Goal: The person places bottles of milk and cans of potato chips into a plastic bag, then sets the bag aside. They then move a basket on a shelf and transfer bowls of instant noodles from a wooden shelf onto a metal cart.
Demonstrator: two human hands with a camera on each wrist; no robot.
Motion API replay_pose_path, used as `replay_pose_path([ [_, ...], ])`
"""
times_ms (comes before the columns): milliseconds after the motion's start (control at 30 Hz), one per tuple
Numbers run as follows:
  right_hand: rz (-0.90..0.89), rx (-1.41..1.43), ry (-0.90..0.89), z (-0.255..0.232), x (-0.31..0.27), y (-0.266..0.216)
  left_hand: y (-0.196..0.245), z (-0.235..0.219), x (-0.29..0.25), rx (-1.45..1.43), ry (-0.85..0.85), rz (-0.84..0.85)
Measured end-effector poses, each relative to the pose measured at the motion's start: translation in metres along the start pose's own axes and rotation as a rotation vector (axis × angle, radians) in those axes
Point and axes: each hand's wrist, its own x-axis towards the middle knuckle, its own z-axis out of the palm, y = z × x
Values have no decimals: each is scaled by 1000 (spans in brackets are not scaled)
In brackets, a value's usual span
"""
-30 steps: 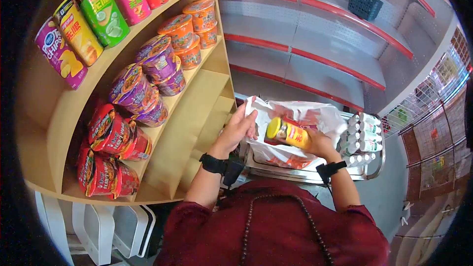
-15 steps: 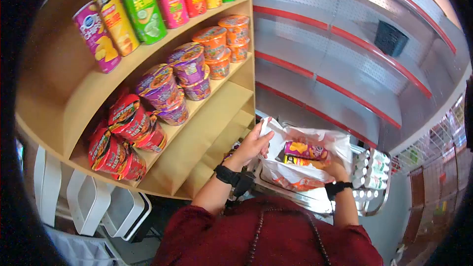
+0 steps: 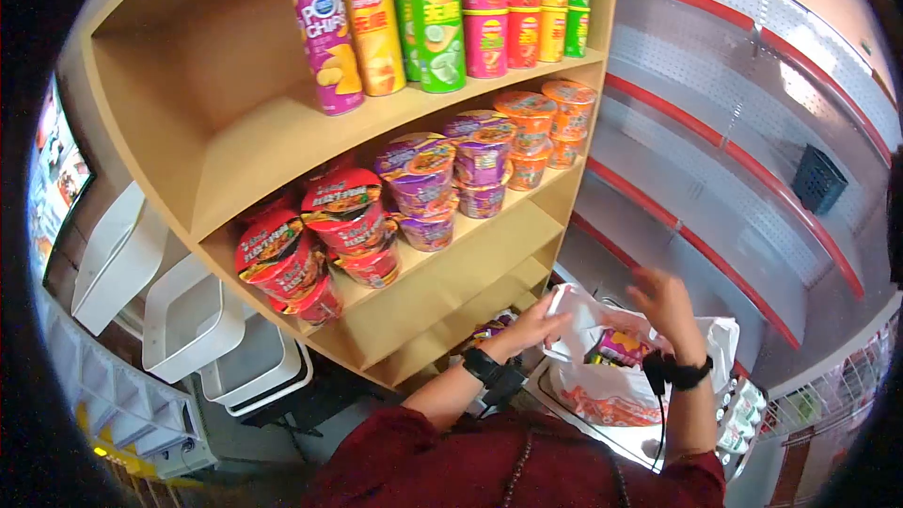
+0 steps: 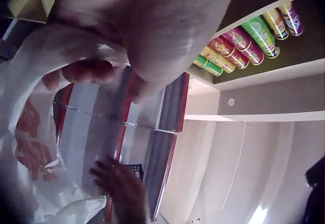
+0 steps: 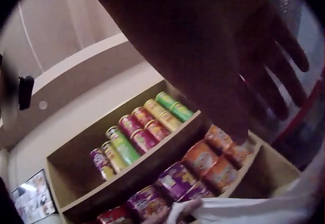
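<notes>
Gripping the rim of a white plastic bag with red print (image 3: 602,400) at its ten o'clock, the left hand (image 3: 538,325) curls its fingers round the film. The right hand (image 3: 666,309) hovers above the bag, fingers spread apart. A purple cylindrical canister (image 3: 623,346) lies inside the bag, about eight o'clock from the right hand, four o'clock from the left.

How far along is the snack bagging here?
Looks done: a purple chip can is inside the white plastic bag. In hand: the left hand grips the bag's edge; the right hand is open and empty over the bag. Possibly left: chip cans and cup noodles on the wooden shelves, though which, if any, should be packed is unclear.
</notes>
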Motion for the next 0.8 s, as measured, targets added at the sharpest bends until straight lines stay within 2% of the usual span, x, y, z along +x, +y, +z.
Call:
replay_pose_path([
  [100,-255,120,47,16,65,-66,-5,-9,-13,56,11,24],
  [167,-406,190,91,29,103,-115,-19,-16,-15,95,-93,56],
  [200,-480,226,134,34,121,-141,-28,-20,-16,102,-87,58],
  [267,-547,363,142,43,154,-190,-44,-28,-17,124,-164,117],
  [300,-575,460,136,49,170,-212,-42,-31,-18,204,-183,39],
  [333,-601,556,128,57,186,-232,-52,-34,-16,208,-180,38],
  [400,-630,640,141,70,216,-271,-76,-43,-9,263,-210,87],
  [433,-634,641,143,75,228,-289,-52,-40,-21,222,-214,41],
  [500,-591,687,206,83,249,-318,-50,-46,-25,168,-240,50],
  [567,-584,764,166,94,269,-342,-59,-47,-26,47,-287,98],
  [600,-569,841,127,98,272,-350,-64,-48,-25,45,-283,103],
  [633,-500,797,138,101,270,-349,-68,-50,-24,53,-294,77],
  [667,-505,795,132,101,264,-353,-64,-51,-25,60,-305,52],
  [700,-472,785,150,100,259,-358,-46,-51,-33,72,-300,69],
  [800,-459,838,241,107,258,-368,-58,-54,-24,37,-317,46],
])
